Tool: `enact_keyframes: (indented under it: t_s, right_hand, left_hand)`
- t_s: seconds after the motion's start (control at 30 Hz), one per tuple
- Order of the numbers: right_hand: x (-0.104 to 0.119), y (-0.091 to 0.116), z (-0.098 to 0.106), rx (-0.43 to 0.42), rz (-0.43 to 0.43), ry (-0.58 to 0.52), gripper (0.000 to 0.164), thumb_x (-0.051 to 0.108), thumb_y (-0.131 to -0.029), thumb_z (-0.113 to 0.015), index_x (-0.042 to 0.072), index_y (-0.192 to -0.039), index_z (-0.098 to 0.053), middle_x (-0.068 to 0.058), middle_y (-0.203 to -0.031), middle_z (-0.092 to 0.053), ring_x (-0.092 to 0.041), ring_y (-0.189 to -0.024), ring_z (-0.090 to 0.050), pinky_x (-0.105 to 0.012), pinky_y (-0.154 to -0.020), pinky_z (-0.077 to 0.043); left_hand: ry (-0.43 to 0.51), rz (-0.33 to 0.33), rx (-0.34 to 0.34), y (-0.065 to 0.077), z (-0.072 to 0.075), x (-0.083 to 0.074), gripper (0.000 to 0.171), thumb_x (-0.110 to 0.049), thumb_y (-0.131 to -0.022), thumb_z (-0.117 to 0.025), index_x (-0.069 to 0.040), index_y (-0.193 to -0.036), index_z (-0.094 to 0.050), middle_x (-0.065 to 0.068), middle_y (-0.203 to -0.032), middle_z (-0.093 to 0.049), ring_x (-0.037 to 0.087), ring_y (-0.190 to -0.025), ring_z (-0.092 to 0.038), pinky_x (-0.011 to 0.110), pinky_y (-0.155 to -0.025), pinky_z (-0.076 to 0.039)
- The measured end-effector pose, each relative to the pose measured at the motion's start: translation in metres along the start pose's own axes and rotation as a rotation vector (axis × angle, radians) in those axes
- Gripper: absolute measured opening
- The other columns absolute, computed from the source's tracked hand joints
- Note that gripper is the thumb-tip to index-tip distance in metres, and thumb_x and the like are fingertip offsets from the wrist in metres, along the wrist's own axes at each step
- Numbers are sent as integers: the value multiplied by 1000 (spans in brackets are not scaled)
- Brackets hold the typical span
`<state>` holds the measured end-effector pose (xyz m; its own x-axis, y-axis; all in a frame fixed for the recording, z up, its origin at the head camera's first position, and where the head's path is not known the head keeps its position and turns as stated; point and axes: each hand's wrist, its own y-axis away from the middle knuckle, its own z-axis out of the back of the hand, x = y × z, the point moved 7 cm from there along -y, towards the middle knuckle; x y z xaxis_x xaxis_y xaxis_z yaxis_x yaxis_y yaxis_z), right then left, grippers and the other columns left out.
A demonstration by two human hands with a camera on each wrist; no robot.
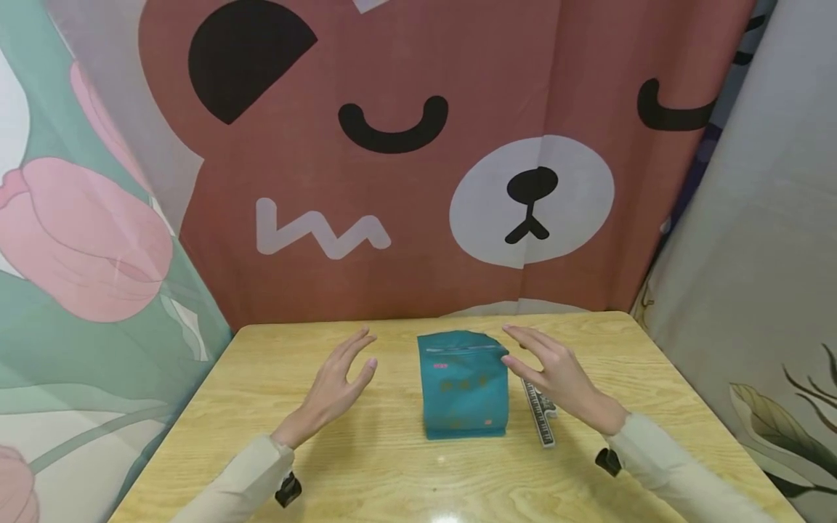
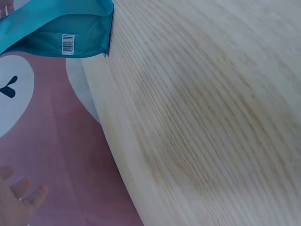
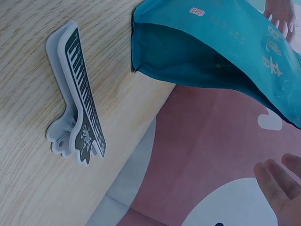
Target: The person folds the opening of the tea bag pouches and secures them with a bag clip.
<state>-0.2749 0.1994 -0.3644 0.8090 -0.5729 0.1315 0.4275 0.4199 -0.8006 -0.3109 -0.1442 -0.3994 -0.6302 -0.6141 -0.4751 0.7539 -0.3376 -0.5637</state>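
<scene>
A teal pouch bag [image 1: 466,396] stands upright on the wooden table, its top edge level with my hands. My left hand [image 1: 333,385] hovers to the left of the bag, fingers extended and holding nothing. On the other side, my right hand [image 1: 562,374] is raised with straight fingers, its thumb tip close by the bag's upper right corner. Beneath the right hand lies a white bag clip [image 3: 77,99] with a black piano-key pattern. In the left wrist view, the bag's side [image 2: 80,35] shows a barcode label.
The light wooden table [image 1: 261,407] reaches back to a curtain [image 1: 392,181] printed with a brown bear. Flowered fabric [image 1: 85,240] hangs at the left, and a pale curtain [image 1: 752,254] with leaves hangs at the right.
</scene>
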Motion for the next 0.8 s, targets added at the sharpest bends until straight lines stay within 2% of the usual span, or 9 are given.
enact_keyframes:
  t_s: [0.13, 0.43, 0.8]
  right_hand:
    - [1, -1, -1, 9, -11, -4, 51, 33, -95, -68, 2, -135, -60, -14, -128, -63, -31, -113, -63, -23, -100, -43]
    - [4, -5, 0, 11, -6, 3, 49, 27, -93, -72, 1, -134, -60, -14, -124, -65, -29, -109, -65, -36, -87, -54]
    - [7, -8, -3, 21, -14, -14, 58, 9, -81, -80, 3, -134, -60, -13, -118, -67, -26, -104, -67, -38, -82, -56]
  left_hand:
    - [5, -1, -7, -1, 0, -2, 46, -36, -102, -53, -24, -146, -49, -2, -153, -41, 29, -138, -40, 60, -105, -35]
    - [5, -15, -22, -2, 0, -5, 45, -35, -102, -55, -23, -145, -50, 2, -148, -48, 27, -135, -44, 57, -105, -37]
    - [9, -40, -22, -7, 2, -9, 45, -34, -102, -55, -23, -145, -50, 8, -144, -52, 26, -134, -46, 55, -104, -39]
